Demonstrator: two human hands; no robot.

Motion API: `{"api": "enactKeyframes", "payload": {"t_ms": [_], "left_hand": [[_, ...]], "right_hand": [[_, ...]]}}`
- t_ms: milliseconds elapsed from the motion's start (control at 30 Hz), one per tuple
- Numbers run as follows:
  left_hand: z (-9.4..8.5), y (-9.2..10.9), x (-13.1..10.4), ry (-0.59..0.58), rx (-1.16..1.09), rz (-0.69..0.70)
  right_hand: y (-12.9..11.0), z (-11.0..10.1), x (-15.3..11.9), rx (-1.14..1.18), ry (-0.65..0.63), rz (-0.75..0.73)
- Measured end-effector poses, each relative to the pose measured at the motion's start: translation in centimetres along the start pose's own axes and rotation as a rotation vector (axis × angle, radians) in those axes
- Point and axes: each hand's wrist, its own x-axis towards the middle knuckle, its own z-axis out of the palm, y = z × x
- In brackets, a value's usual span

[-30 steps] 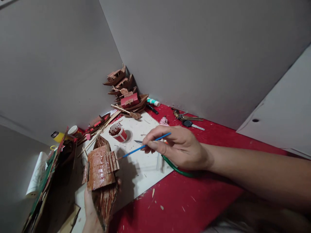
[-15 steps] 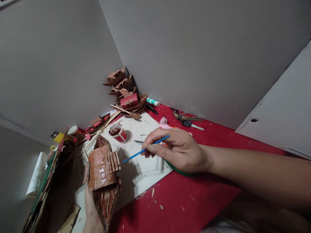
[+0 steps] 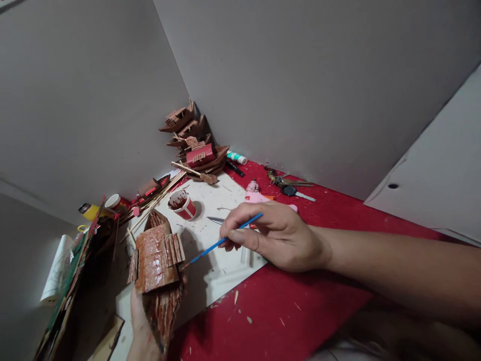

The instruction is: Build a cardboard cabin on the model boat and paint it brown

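My left hand [image 3: 138, 321] holds a cardboard model boat [image 3: 155, 258] from beneath, most of its fingers hidden behind the hull. The boat's curved roof glistens with wet brown paint, and a corrugated flap sticks out on each side. Between the thumb and fingers of my right hand [image 3: 268, 235] is a thin blue paintbrush [image 3: 216, 244]. Its brown tip is at the boat's right side, just below the right flap; whether it touches cannot be made out. A paper cup [image 3: 187, 209] smeared inside with brown paint stands beyond the boat.
Several finished model boats [image 3: 201, 155] are stacked in the wall corner. Thin sticks [image 3: 156, 196] lie left of the cup. Scissors [image 3: 215, 220], a pink glue gun [image 3: 255, 194] and keys [image 3: 289, 189] lie near my right hand. Cardboard sheets [image 3: 71, 286] lean at the left.
The brush tip has moved slightly down and left, from the right flap's edge to just below it. The boat has shifted very little in my left hand.
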Motion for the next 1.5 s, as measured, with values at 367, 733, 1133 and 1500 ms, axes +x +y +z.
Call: {"api": "enactKeyframes", "payload": {"t_ms": [367,733,1133,1500], "left_hand": [[-0.1,0.0,0.0,-0.004,-0.082,0.019],[-0.3,0.1,0.2,-0.014,0.000,-0.004],[-1.3,-0.4,1.0,-0.095,0.002,0.004],[-3.7,-0.1,2.3,-0.451,-0.151,-0.161]], "right_hand": [[0.5,0.0,0.3,-0.135,0.059,-0.126],[0.5,0.1,0.0,-0.095,0.083,-0.082],[0.6,0.3,-0.2,0.150,0.121,0.095],[0.4,0.4,0.1,0.266,0.147,0.197]]}}
